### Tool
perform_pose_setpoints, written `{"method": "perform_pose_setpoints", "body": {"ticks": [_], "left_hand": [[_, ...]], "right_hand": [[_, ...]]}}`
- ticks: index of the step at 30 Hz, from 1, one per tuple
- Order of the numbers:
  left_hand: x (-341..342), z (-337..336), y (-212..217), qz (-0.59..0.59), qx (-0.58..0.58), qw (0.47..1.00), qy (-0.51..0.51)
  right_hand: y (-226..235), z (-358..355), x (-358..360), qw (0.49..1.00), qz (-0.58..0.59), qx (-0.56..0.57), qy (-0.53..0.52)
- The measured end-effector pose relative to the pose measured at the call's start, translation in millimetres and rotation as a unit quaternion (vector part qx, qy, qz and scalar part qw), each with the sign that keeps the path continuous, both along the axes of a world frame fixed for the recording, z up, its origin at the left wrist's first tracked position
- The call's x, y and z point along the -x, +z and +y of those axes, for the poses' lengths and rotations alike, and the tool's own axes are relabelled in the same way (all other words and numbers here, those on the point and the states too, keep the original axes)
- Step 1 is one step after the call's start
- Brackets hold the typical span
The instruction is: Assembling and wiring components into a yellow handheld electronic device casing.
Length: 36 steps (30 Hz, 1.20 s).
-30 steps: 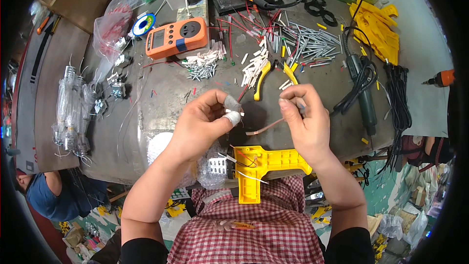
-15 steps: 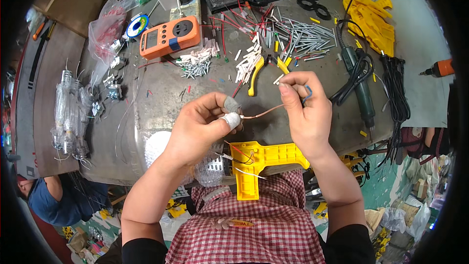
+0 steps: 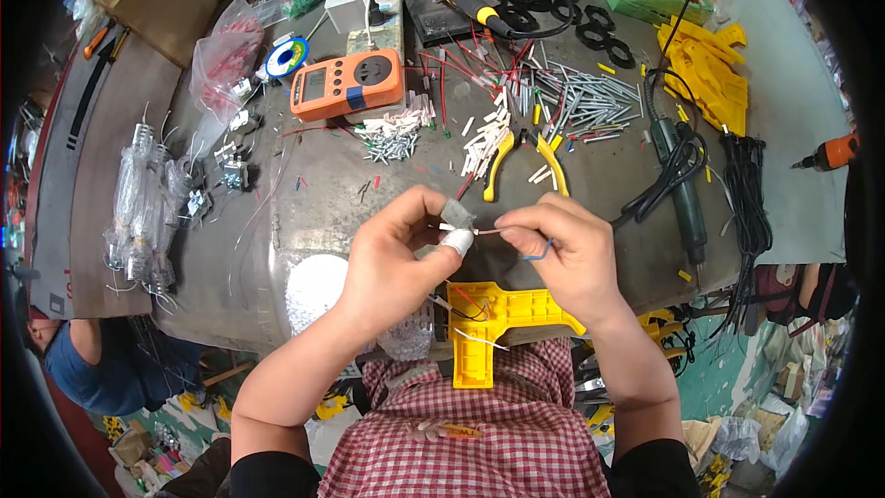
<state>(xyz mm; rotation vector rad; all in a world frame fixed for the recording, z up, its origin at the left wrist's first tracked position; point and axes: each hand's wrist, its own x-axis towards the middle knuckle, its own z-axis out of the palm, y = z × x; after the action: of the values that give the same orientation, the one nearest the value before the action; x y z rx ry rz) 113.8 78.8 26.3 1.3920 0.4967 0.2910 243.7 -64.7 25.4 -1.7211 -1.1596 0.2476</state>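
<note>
My left hand, with grey and white wraps on its finger and thumb tips, pinches one end of a thin brownish wire. My right hand pinches the same wire close by, and a blue piece curls out below those fingers. The fingertips are nearly together; the exact joint is hidden. Beneath both hands, at the table's front edge, lies a yellow plastic handle-shaped housing half with red, white and dark leads in it. Bubble wrap covers a perforated metal part at its left.
Yellow-handled pliers lie beyond my hands, beside white sleeves and metal rods. An orange multimeter sits at back left. At right lie a soldering iron, black cables and yellow housings. A person is at lower left.
My right hand has moved left and down toward my left hand, so the wire showing between them is much shorter. The whole view has shifted slightly.
</note>
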Motion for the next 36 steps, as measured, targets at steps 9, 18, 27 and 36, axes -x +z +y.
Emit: {"method": "perform_pose_setpoints", "body": {"ticks": [9, 18, 27, 36], "left_hand": [[-3, 2, 4, -0.044, -0.407, 0.911, -0.047], [-11, 1, 5, 0.005, -0.438, 0.891, -0.120], [-2, 16, 4, -0.056, -0.625, 0.767, -0.132], [15, -7, 58, -0.007, -0.671, 0.728, -0.140]], "right_hand": [[0, -1, 1, 0.983, 0.153, 0.086, 0.059], [-19, -8, -19, 0.985, 0.070, 0.125, 0.098], [-13, -18, -21, 0.980, 0.042, 0.167, 0.097], [25, -16, 2, 0.978, -0.028, 0.122, 0.170]]}}
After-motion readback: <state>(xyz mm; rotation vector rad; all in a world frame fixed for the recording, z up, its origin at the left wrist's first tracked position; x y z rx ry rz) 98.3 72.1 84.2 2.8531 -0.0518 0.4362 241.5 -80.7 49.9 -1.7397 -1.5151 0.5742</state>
